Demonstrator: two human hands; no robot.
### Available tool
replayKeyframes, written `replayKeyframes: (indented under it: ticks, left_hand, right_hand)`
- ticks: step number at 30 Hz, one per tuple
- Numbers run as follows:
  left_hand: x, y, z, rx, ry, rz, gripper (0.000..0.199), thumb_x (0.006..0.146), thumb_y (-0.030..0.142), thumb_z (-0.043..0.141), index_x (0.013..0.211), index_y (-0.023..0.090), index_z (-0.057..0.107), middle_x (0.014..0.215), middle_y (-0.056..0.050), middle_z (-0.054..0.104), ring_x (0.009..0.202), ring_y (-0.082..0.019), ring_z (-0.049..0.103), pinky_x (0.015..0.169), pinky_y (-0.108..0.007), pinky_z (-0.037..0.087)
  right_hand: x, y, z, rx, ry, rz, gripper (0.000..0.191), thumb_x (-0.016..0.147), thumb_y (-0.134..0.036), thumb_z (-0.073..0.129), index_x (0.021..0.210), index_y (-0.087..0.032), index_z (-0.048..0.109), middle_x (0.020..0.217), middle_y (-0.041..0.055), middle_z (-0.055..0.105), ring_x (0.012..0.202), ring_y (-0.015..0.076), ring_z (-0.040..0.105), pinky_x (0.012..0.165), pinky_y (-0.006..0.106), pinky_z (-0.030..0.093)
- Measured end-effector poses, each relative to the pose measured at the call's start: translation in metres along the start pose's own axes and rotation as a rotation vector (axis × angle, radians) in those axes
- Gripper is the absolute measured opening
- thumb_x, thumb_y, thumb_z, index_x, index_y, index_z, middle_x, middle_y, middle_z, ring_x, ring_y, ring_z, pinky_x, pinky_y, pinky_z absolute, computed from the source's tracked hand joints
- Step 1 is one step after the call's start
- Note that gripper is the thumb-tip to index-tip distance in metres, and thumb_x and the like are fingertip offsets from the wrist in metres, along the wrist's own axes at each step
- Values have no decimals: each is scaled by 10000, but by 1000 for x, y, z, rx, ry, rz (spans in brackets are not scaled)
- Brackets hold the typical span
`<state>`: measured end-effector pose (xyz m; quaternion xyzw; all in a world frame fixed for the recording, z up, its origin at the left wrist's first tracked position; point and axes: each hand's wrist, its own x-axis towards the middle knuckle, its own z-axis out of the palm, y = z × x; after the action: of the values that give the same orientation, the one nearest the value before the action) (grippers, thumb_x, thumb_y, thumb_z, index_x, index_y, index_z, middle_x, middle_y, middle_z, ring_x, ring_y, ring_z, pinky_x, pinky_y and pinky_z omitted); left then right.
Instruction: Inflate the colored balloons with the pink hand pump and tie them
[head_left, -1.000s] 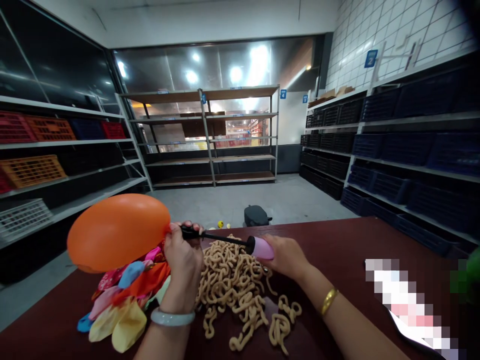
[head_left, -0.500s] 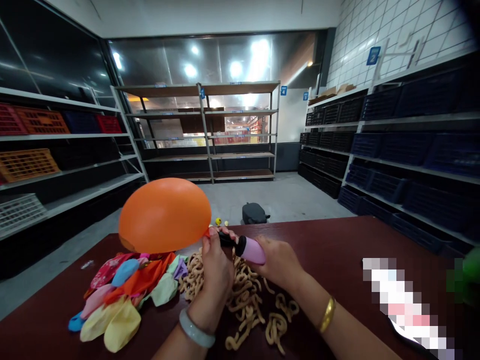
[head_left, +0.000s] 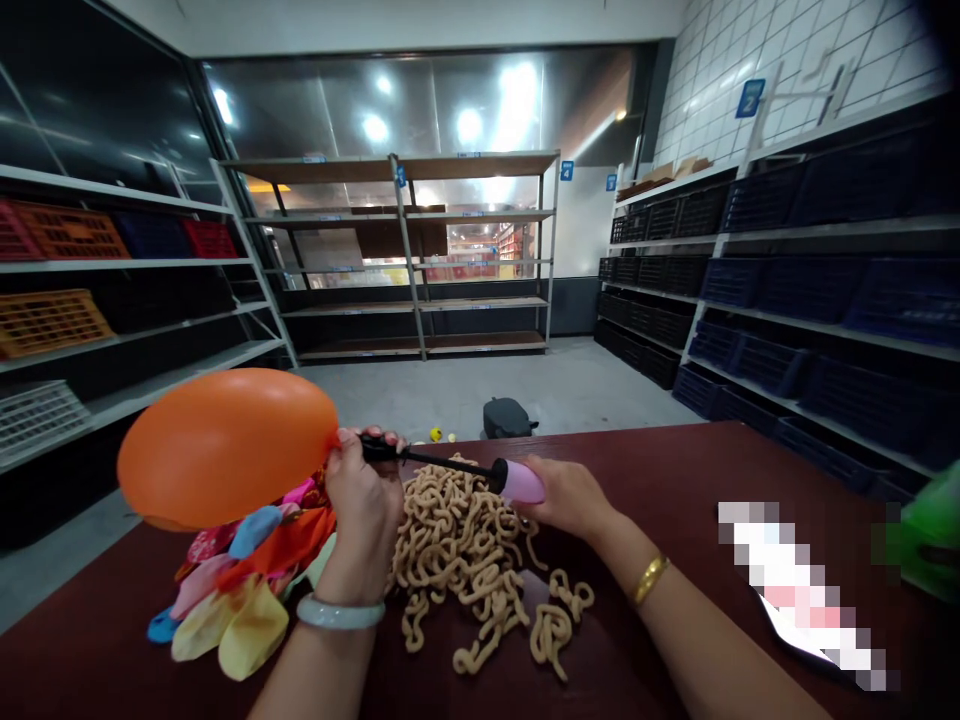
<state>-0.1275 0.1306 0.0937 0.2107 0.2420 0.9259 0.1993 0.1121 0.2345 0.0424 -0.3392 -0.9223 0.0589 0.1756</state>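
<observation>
In the head view, the orange balloon hangs at the left, swollen with air, above limp balloons lying on the surface. The left hand is closed, thumb at the balloon's neck and fingers curled around the black end of the pump. The right hand is wrapped around the pump's lilac part, with the dark rod bare between the two. Beneath the rod, a heap of tan curly strands spreads over the surface.

The balloon should weigh next to nothing, yet be bulky and easily swung about. Its stretched skin looks smooth and taut, so it would likely give under a press and might burst against a nail or sharp edge. The neck seems the best place to hold it, pinched firmly so that no air slips out. The pump looks light and stiff; its rounded lilac part could be slippery, so a full wrap suits it better than fingertips, kept in line with the rod.
</observation>
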Motion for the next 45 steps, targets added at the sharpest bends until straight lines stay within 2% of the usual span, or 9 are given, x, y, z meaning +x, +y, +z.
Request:
replayKeyframes:
  ticks: [5, 11, 16, 20, 28, 32, 36, 42, 45]
  left_hand:
    - [-19, -18, 9, -12, -5, -12, 321, 772, 397, 727, 811, 204, 473, 681, 27, 546, 600, -130, 558, 564, -269, 456]
    - [-62, -44, 24, -8, -86, -143, 272, 819, 375, 683, 832, 209, 467, 732, 20, 548, 627, -123, 560, 607, -273, 478]
    - [-79, -52, 30, -19, -81, -203, 269, 815, 359, 684, 837, 215, 458, 733, 28, 546, 617, -111, 560, 635, -277, 491]
    - [-67, -45, 27, -4, -100, -179, 269, 808, 341, 692, 822, 208, 459, 729, 25, 547, 608, -114, 564, 608, -269, 486]
    - [-2, -6, 0, 20, 8, -14, 277, 779, 347, 713, 803, 196, 482, 683, 21, 552, 588, -150, 569, 544, -289, 463]
    - [2, -4, -2, 3, -8, 7, 300, 772, 377, 723, 816, 202, 484, 683, 24, 548, 591, -144, 567, 554, -280, 461]
    - [-15, -18, 6, -12, -20, -2, 309, 774, 389, 726, 825, 205, 483, 691, 20, 545, 608, -138, 560, 567, -274, 467]
    - [-58, -47, 20, -12, -94, -148, 267, 811, 361, 691, 839, 207, 476, 735, 13, 541, 633, -126, 557, 606, -274, 487]
    - [-74, -54, 26, -15, -103, -200, 238, 829, 338, 670, 844, 210, 470, 739, 18, 539, 630, -119, 552, 639, -285, 500]
  right_hand:
    - [-3, -7, -2, -9, 25, -9, 466, 778, -542, 649, 1133, -249, 578, 999, 59, 717, 893, 259, 672, 710, 311, 415]
    - [-7, -25, -2, 28, 99, -39, 439, 791, -572, 619, 1066, -231, 580, 942, 45, 713, 807, 235, 673, 635, 298, 391]
    - [-8, -34, 0, 39, 101, -13, 439, 778, -572, 631, 1054, -235, 580, 900, 42, 717, 764, 235, 671, 603, 292, 370]
    - [-5, -31, 6, 58, 68, -10, 476, 787, -611, 599, 1097, -251, 576, 913, 42, 720, 778, 235, 671, 607, 288, 363]
    - [1, 1, 7, 36, 18, -45, 453, 759, -558, 642, 1106, -270, 601, 925, 28, 716, 816, 229, 661, 617, 278, 356]
    - [1, 9, 5, 37, 48, -57, 429, 736, -529, 663, 1064, -258, 614, 892, 25, 711, 772, 218, 650, 600, 276, 331]
    - [-1, 5, 3, 26, 93, -69, 436, 732, -550, 659, 1044, -248, 611, 864, 27, 706, 739, 213, 645, 582, 278, 305]
    - [-6, -16, 2, 46, 129, -77, 441, 746, -563, 653, 1050, -250, 591, 860, 20, 711, 729, 215, 656, 567, 280, 299]
    - [-7, -24, 2, 50, 123, -46, 431, 753, -578, 641, 1015, -241, 584, 847, 23, 714, 714, 216, 658, 555, 280, 289]
